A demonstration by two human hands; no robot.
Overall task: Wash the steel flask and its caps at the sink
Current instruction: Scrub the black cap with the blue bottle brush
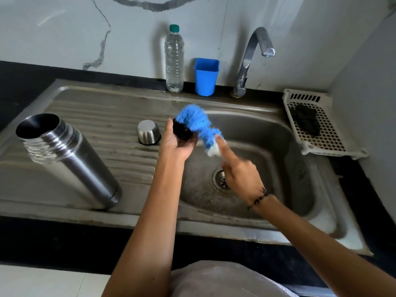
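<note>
The steel flask (70,159) stands open on the sink's ribbed drainboard at the left, its mouth uncapped. A steel cup cap (149,132) sits upside down on the drainboard near the basin. My left hand (176,142) holds a black inner cap (182,130) over the basin's left edge. My right hand (240,172) grips a blue and white bottle brush (198,122), index finger stretched along it, with the bristles pressed against the black cap. The brush is blurred.
The steel sink (278,221) has a drain (222,181) below my right hand. The tap (252,58) is at the back, no water running. A plastic water bottle (174,61) and blue cup (206,77) stand behind. A white basket (317,125) holds a dark scrubber (305,118).
</note>
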